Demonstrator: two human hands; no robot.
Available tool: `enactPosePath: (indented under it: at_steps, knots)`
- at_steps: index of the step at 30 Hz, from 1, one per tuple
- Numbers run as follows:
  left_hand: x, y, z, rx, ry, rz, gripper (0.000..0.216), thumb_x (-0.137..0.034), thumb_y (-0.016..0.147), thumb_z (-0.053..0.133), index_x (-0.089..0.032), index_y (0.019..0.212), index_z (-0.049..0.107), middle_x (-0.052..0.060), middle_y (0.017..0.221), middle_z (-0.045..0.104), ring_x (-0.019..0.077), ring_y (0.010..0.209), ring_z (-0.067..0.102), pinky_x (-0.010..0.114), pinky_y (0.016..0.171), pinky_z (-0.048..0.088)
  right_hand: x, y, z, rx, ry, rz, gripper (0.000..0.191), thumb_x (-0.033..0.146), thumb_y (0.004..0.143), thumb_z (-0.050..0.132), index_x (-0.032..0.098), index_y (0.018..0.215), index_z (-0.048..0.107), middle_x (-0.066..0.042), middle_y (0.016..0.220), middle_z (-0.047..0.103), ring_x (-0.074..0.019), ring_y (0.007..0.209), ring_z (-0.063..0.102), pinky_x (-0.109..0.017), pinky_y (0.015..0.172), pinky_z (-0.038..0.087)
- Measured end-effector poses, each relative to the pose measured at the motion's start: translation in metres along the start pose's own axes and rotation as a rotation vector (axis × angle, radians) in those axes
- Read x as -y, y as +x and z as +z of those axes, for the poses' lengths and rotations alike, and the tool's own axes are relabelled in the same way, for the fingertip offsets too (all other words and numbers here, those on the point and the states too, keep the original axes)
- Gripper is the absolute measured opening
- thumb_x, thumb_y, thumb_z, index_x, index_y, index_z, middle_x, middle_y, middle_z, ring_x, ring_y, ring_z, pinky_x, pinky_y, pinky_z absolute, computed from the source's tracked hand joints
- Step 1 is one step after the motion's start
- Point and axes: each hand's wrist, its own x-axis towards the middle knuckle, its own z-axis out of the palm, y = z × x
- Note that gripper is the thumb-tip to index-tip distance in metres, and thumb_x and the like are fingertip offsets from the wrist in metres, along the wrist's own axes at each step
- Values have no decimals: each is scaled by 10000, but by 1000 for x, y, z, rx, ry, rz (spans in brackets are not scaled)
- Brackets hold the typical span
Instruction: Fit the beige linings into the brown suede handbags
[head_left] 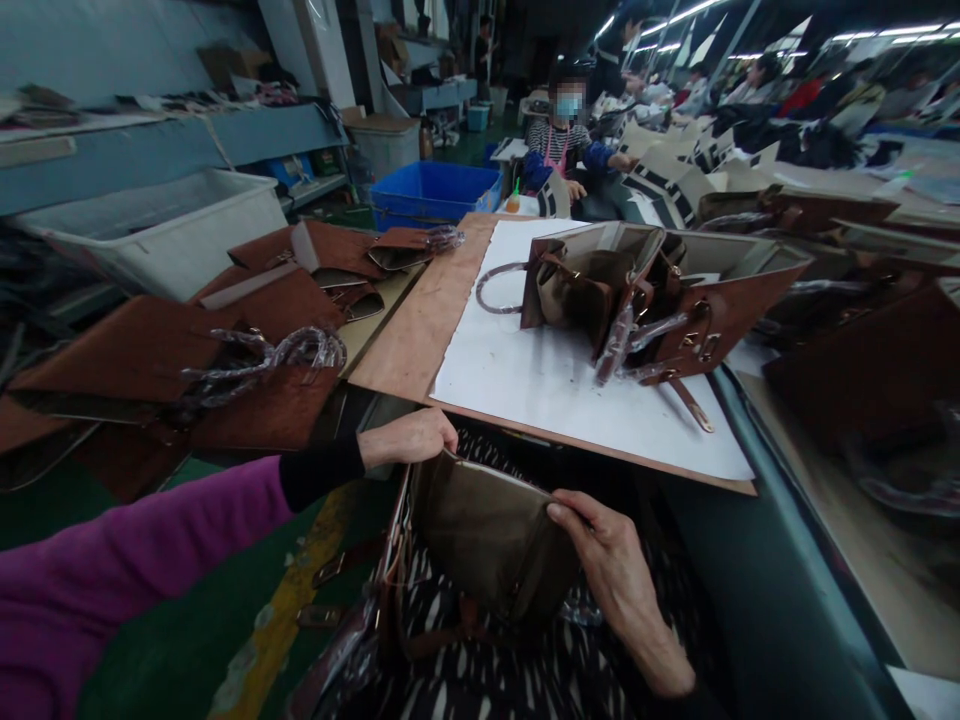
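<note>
On my lap lies a brown handbag, its olive-brown lining facing up toward me. My left hand is closed over the far left end of the bag's top edge. At the right end of that same edge, my right hand pinches the rim between thumb and fingers. Brown straps with metal tips hang off the bag's left side. Beyond my hands, another brown handbag with plastic-wrapped handles sits on white paper on the table.
Several brown bags are piled at the left, and more bags stand at the right. A blue bin and a white tub lie behind. Across the table sits a masked person beside stacked pale pieces.
</note>
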Motion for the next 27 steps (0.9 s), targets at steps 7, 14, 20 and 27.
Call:
enactPosePath:
  at_steps: [7,14,20,27]
  knots:
    - [-5,-4,1,-5,72,-10,303,-107,491,352,-104,635,618,3,549,538,126,536,488,190,470,317,0,-4,2,-27,-1,-55,281,414,806,517,189,854,678,-35,822,695,-187,761,624,-243,668,479]
    - [-12,-22,3,-83,438,245,444,-46,577,434,-194,974,567,42,915,622,194,872,551,276,785,406,-10,-2,-2,-27,41,45,331,461,751,572,187,890,697,-50,900,714,-223,823,641,-241,689,508]
    - [-11,-38,-1,-59,469,488,529,0,644,419,-129,1157,415,117,1099,544,214,992,518,292,853,406,0,2,-4,0,77,89,351,492,732,574,189,864,694,-41,832,713,-225,776,633,-254,657,504]
    - [-37,-45,12,-144,392,373,474,-14,635,414,-153,1087,389,73,1003,536,181,851,527,281,753,419,11,-1,-2,70,50,89,320,490,770,534,216,864,671,-14,823,697,-198,774,622,-240,693,465]
